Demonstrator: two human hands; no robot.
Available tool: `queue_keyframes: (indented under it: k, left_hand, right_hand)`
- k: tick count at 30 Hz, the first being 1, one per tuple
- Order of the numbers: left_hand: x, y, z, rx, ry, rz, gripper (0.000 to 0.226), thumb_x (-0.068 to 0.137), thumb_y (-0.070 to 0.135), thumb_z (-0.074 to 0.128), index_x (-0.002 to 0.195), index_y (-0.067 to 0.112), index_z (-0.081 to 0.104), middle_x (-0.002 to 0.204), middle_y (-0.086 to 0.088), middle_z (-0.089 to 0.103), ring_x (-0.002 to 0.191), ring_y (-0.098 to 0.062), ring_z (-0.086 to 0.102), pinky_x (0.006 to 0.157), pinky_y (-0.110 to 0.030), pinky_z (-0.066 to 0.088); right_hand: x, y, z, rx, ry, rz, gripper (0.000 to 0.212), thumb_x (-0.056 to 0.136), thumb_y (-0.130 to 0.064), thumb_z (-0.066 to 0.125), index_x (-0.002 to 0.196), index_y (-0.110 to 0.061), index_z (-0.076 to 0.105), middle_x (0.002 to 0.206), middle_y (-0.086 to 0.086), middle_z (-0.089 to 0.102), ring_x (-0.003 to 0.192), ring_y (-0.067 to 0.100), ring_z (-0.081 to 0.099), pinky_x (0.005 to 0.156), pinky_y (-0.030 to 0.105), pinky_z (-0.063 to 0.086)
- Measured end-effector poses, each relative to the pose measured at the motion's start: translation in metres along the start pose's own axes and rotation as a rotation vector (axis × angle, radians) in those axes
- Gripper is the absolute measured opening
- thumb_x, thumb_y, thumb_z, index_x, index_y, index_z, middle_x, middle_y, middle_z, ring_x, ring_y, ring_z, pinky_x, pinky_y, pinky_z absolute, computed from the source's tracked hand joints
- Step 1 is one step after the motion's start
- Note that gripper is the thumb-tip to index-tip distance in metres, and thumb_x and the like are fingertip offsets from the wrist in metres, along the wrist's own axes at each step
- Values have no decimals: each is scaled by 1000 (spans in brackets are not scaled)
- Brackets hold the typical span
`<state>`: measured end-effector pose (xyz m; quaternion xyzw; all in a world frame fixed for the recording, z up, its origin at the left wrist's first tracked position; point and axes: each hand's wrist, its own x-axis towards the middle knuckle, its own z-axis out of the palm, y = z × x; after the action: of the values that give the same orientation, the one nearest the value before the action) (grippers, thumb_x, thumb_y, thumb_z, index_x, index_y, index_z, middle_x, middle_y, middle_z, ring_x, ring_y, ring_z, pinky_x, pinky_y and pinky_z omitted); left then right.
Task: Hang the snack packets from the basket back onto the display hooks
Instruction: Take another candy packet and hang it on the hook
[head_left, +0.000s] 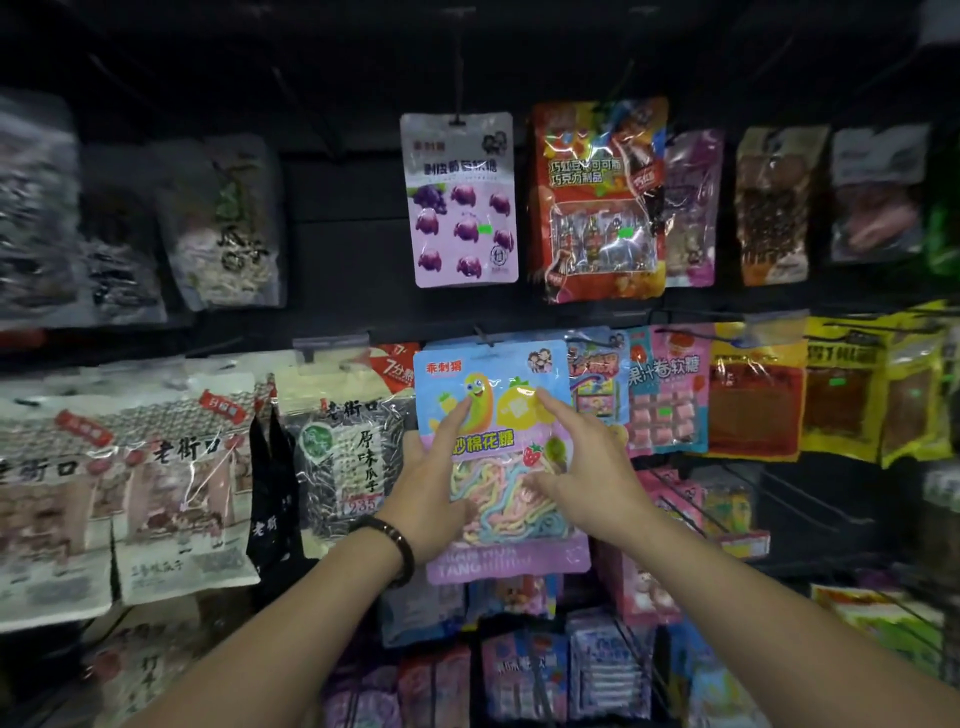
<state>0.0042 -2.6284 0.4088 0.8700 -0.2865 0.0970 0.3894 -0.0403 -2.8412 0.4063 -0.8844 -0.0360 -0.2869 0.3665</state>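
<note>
Hanging upright, candy packet (496, 415) vertical

Head cam only: faces fwd, roughly level, close to display wall (343, 249); forearms reach in from bottom.

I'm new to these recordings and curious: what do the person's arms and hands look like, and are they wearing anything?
Both forearms are bare, with no sleeves in view, and both hands are bare, with no gloves. The left hand has a dark beaded bracelet round its wrist. The right hand and its wrist carry nothing that can be seen.
</note>
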Motion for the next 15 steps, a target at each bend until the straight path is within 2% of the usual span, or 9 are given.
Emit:
queue_keyframes:
  k: [3,4,5,6,7,8,9,12,15]
  left_hand:
    - [5,-1,-1,7,-17,-17,125,91,-7,73,155,70,-2,150,-9,20,57,-18,61,54,-23,58]
    - [6,-1,0,-1,-25,-24,125,91,-7,73,155,70,-3,151,-8,19,58,-20,63,54,-23,58]
    - [7,-1,0,-8,-31,-30,125,91,-6,73,155,70,-3,151,-8,19,61,-21,65,55,-24,60]
    - [9,-2,0,-11,-32,-36,125,91,-6,73,155,70,-3,150,-9,20,63,-23,66,56,-24,60]
    - [9,-3,1,-10,-32,-43,124,91,-5,74,156,69,-3,150,-9,21,65,-23,67,56,-23,60]
    - [11,-3,1,-11,-32,-49,124,91,-5,74,156,68,-3,150,-11,21,67,-23,68,55,-23,59]
    - [12,-4,2,-15,-36,-59,124,91,-4,75,157,68,-2,152,-12,21,68,-21,69,54,-22,59]
    - [16,-7,3,-9,-54,-90,124,90,-3,77,158,65,-2,159,-18,17,67,-18,70,52,-19,56]
    - [21,-9,4,12,-60,-105,124,89,-3,78,160,61,-1,156,-17,20,68,-20,69,51,-16,55]
  right_hand:
    - [5,1,1,16,-14,6,107,84,-17,89,166,-41,25,161,-2,45,135,19,49,108,35,43]
    - [6,2,2,27,-20,16,108,84,-16,90,166,-42,25,163,-2,44,136,26,53,108,42,50]
    - [8,4,3,38,-28,23,109,83,-15,90,166,-44,24,165,-2,43,124,30,61,103,47,55]
    - [10,5,4,44,-35,26,110,83,-15,90,165,-45,24,166,-2,42,101,22,64,98,50,57]
    - [11,8,5,46,-37,27,110,83,-14,90,165,-47,24,167,-1,41,80,7,53,92,49,58]
    - [13,10,5,42,-34,31,110,83,-14,90,165,-48,24,167,0,39,71,-1,37,83,46,58]
    - [15,10,5,33,-32,36,110,83,-13,90,164,-48,24,167,3,39,67,-3,31,73,39,56]
    - [17,8,3,7,-68,66,109,84,-9,88,165,-46,25,167,10,38,53,1,45,55,22,48]
    - [18,7,1,0,-95,89,109,85,-9,88,165,-46,24,167,11,36,56,5,46,50,18,47]
